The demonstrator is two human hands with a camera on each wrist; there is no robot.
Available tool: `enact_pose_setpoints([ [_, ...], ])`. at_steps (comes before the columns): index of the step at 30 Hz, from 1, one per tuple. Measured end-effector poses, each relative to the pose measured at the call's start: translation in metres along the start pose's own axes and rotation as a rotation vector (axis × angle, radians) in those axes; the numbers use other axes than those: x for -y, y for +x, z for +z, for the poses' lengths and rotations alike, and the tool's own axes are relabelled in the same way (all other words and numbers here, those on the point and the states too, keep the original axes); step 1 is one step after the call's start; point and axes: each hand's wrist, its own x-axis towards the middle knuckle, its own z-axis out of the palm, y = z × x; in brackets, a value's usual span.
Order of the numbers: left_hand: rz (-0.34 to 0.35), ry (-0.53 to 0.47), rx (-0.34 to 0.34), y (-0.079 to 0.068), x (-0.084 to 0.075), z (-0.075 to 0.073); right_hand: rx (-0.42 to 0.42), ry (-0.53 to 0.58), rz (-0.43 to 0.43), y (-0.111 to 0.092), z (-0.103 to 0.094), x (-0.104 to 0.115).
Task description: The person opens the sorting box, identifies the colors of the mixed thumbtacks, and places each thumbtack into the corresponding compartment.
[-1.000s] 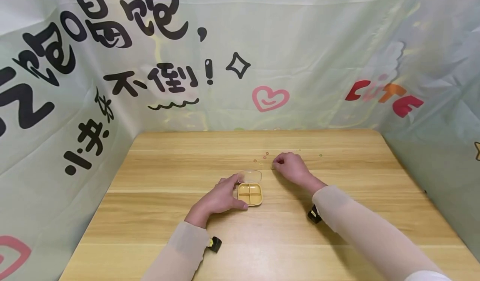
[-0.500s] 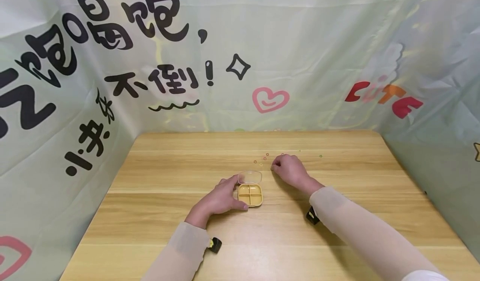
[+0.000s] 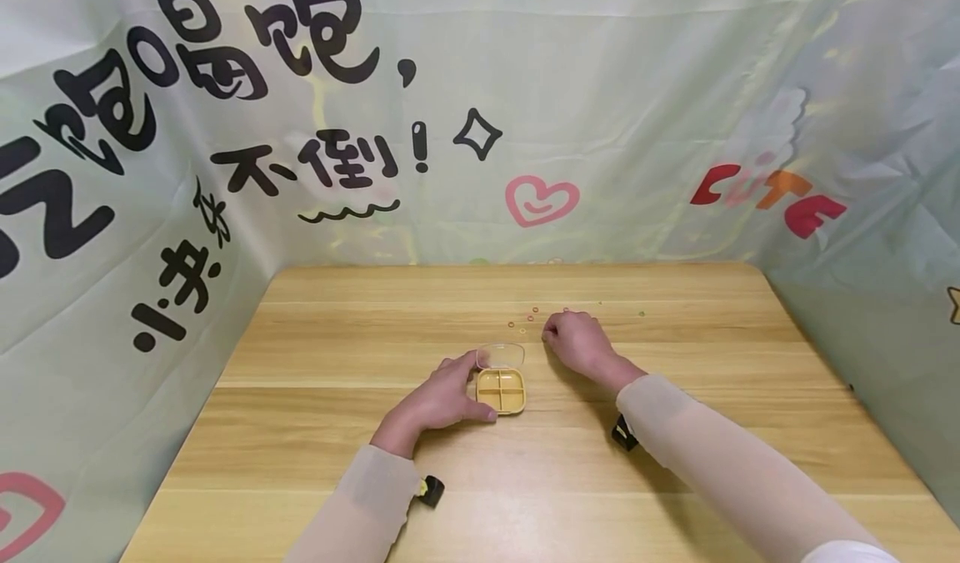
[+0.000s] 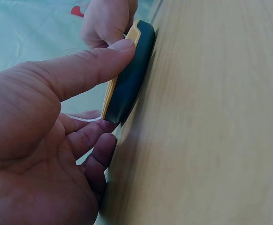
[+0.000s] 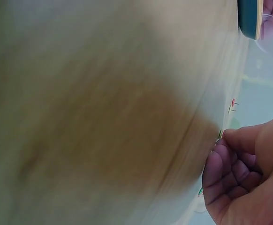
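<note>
A small pill box [image 3: 513, 400] with a yellow four-part inside lies on the table, its clear lid [image 3: 500, 356] raised at the back. The left hand [image 3: 442, 398] grips its left side, thumb at the front and fingers by the lid. In the left wrist view the thumb presses the yellow rim of the dark green box [image 4: 134, 77]. Behind and right of it, the right hand [image 3: 581, 344] rests low at the tabletop, fingers curled, thumb and index pinching at a tiny ring, mostly hidden by the fingertips. Reddish rings [image 3: 530, 319] and a pale yellow ring [image 3: 522, 330] lie nearby.
A green ring [image 3: 642, 314] lies farther right, and another ring [image 3: 566, 309] just behind the right hand. The wooden table [image 3: 337, 338] ends at a printed cloth [image 3: 637, 129] that stands behind it and along both sides.
The right hand has shifted slightly and its fingertips now cover the ring seen beside them earlier. A ring behind that hand has come into view. The left hand and pill box stay put.
</note>
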Motion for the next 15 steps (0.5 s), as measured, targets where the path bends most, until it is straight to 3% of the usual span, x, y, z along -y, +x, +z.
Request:
enact_pose_setpoints([
  [8,-0.004,0.000,0.002,0.001,-0.003,0.001,-0.022,0.047,0.017,-0.006,-0.003,0.001],
  [15,0.000,-0.001,0.002,-0.001,-0.002,0.000,-0.054,0.220,0.095,-0.016,-0.013,0.006],
])
